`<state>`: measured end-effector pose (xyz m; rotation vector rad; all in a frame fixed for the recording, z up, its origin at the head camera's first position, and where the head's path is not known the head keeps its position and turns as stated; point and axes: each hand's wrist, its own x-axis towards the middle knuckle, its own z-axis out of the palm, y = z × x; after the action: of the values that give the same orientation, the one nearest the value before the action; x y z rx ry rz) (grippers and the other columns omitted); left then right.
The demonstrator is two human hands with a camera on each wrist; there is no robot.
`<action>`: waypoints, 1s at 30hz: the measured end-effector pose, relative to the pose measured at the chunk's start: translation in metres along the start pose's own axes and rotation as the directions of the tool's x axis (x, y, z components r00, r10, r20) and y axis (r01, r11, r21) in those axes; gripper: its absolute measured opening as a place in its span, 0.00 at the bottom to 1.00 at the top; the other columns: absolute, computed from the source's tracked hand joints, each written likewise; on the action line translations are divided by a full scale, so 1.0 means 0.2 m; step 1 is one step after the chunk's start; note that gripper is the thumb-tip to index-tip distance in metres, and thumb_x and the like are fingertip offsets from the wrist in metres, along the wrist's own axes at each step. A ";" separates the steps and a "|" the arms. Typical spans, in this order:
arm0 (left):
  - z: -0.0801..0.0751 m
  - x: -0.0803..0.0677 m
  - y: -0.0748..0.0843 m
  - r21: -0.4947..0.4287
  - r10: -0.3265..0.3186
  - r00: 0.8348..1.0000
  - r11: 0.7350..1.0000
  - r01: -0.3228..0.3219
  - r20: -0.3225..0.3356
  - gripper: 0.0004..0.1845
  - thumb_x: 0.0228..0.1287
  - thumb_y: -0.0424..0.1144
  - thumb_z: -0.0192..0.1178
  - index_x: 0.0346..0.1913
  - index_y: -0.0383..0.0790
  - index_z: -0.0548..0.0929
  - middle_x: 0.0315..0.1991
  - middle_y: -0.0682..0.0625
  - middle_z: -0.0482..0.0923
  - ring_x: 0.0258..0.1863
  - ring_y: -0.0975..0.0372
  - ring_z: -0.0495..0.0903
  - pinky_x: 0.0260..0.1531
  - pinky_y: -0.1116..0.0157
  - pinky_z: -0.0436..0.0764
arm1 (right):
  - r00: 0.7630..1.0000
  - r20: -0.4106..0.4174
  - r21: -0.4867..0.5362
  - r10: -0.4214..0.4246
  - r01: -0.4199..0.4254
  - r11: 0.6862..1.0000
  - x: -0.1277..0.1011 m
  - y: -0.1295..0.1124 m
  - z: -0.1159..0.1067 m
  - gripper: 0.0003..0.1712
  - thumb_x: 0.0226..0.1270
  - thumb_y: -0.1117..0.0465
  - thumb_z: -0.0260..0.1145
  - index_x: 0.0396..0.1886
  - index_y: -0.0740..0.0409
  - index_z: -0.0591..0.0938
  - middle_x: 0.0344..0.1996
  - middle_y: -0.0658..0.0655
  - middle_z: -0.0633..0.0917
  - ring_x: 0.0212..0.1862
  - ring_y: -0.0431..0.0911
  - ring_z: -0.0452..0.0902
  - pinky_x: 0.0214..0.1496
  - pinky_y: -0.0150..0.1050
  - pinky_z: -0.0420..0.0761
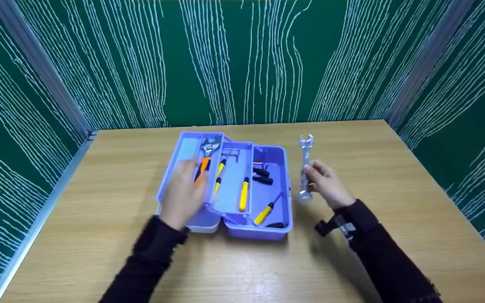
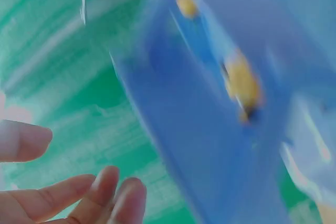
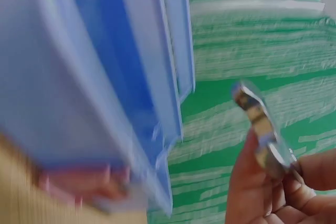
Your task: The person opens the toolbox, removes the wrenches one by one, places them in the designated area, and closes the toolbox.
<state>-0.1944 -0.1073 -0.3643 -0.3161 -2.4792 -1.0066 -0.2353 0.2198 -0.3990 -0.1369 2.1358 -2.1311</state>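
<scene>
Green panels streaked with thin white lines close in three sides of a light wooden desk (image 1: 394, 176), and near its middle sits an open lilac plastic toolbox (image 1: 267, 229) with fold-out trays. The right hand (image 1: 326, 183) pinches a silver double-ended open spanner (image 1: 305, 155) by its shank, just right of the box, holding it roughly upright with one jaw end towards the back panels and the other low near the desk; the right wrist view shows fingers and thumb curled round the metal. The left hand (image 1: 182, 193) hovers over the left tray, blurred, fingers loosely extended and holding nothing — the left wrist view shows them bare. Beneath and beside it lie an adjustable wrench with an orange-and-black handle (image 1: 204, 162) and several yellow-handled screwdrivers (image 1: 244, 193); small black pieces sit in the deep right compartment. To handle the spanner well, the grip would probably be better kept near the middle of the shank so neither end swings, and the tool turned to lie lengthwise along a tray rather than across its walls. The tray rims and the box's right wall stand raised, so a low pass could clip them — lifting over looks safer. Open desk lies to the right and in front of the box; the back panels are well apart.
</scene>
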 end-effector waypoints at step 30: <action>-0.12 0.06 -0.44 -0.008 -0.340 0.921 0.938 0.348 0.190 0.19 0.73 0.32 0.47 0.58 0.24 0.78 0.45 0.32 0.83 0.36 0.51 0.80 0.35 0.61 0.78 | 0.966 -0.223 -0.539 0.130 -0.233 0.809 0.30 0.23 -0.31 0.20 0.77 0.59 0.49 0.46 0.76 0.77 0.18 0.47 0.77 0.18 0.36 0.68 0.21 0.29 0.70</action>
<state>-0.2298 -0.1866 -0.3954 0.0203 -2.7495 -1.2165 -0.3034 0.2731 -0.4471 0.2101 2.6958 -1.3955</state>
